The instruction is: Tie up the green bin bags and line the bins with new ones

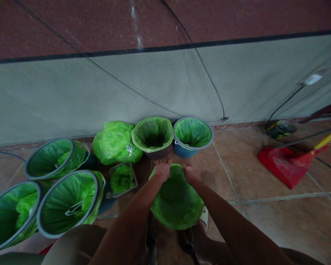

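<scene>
My left hand and my right hand both grip the far rim of a bin lined with a green plastic bag that stands on the floor in front of me. The fingers of each hand curl over the bag's folded edge. Just beyond the hands stand a brown bin with a green liner and a blue bin with a green liner. A tied, full green bag lies left of them.
Three grey-rimmed bins with green liners crowd the left, with a small square lined bin beside them. A red dustpan and broom lie at the right on the tiled floor. A grey wall with cables runs behind.
</scene>
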Action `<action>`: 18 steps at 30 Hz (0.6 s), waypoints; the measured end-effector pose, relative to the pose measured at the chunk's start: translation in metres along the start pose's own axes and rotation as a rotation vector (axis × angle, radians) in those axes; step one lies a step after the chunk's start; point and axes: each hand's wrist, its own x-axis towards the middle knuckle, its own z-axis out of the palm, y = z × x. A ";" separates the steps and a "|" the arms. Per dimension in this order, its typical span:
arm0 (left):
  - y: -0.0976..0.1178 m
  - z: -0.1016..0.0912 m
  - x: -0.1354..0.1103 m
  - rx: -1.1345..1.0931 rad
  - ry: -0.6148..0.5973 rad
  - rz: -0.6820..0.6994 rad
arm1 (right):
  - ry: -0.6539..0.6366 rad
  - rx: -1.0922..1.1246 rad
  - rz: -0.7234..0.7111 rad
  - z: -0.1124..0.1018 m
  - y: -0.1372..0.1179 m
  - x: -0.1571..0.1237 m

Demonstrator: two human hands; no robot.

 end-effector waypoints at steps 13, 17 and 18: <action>-0.026 -0.013 -0.096 -0.235 0.397 -0.439 | 0.151 -0.129 0.238 -0.018 0.006 -0.048; -0.024 0.015 -0.132 -0.423 0.373 -0.583 | 0.301 -0.065 0.345 -0.009 0.006 -0.093; -0.020 0.022 -0.140 -0.452 0.359 -0.613 | 0.338 -0.035 0.366 -0.002 0.006 -0.107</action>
